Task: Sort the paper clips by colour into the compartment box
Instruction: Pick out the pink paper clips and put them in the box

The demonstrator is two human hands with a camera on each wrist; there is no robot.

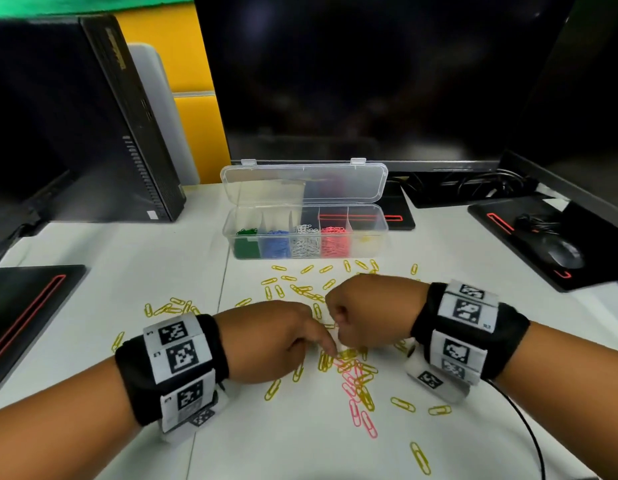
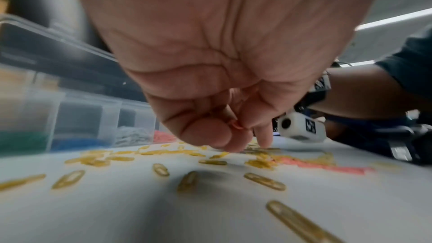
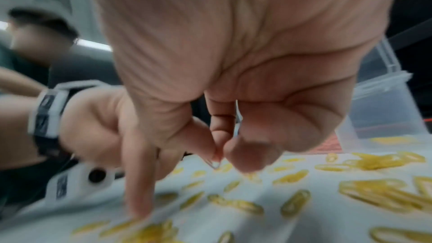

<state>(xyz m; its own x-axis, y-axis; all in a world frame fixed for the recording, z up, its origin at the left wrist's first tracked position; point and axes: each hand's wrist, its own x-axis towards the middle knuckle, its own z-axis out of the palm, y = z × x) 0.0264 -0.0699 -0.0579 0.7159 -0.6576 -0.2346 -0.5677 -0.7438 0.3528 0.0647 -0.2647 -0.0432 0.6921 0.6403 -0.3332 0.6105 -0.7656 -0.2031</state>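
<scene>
Head view: both hands are working low over the white desk (image 1: 335, 445). The left hand (image 1: 271, 339) is holding a pink paper clip (image 2: 236, 124) tucked in its curled fingers, index finger pointing down into the mixed pile. The right hand (image 1: 366, 308) is pinching a white paper clip (image 3: 214, 164) between thumb and forefinger. Yellow paper clips (image 1: 302, 292) are lying all around both hands; the compartment box (image 1: 306, 232) is sitting open beyond them.
</scene>
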